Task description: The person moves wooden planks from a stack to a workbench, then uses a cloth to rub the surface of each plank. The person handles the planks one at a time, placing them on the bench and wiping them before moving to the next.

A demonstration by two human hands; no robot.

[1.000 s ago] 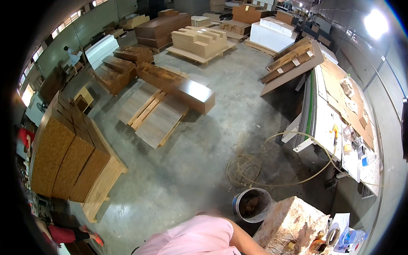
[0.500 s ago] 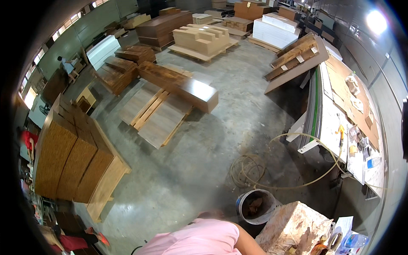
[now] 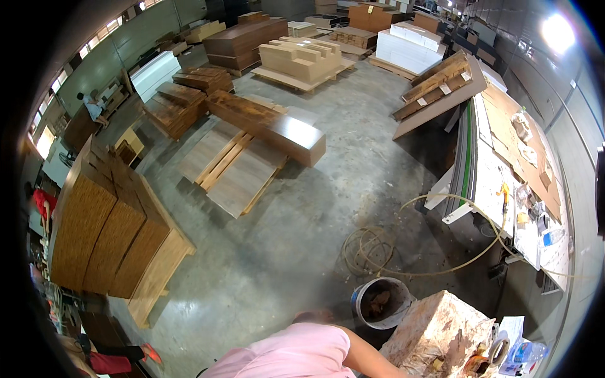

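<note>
Since a second ago the view has dipped and swung a little. The bucket (image 3: 380,302) and the stained block (image 3: 435,334) at the lower right now sit higher in the picture and show more of themselves. A person in a pink shirt (image 3: 296,356) is still bent over at the lower edge.

From the head camera, neither of my hands shows, so I cannot tell whether my grip is open, closed or holding anything. The bare arm (image 3: 368,360) reaching towards the block belongs to the person in pink, and its hand is cut off by the edge.

The block is the nearest thing to where I stand, just right of the bucket. It looks like a thick, rough slab crusted with dried glue or paint. I judge it heavy, stiff and gritty rather than slippery, best taken with both hands at opposite lower edges. A tape roll (image 3: 500,348) lies at its right corner. That one would be light and easy to pinch through its hole.

The bucket has a pale wall with a blue band and stands upright on the concrete. It holds a dark brown heap of scraps or residue and is well short of full. Beyond it a coiled hose (image 3: 368,249) lies on the floor, with one loop running towards the long workbench (image 3: 498,183).
</note>
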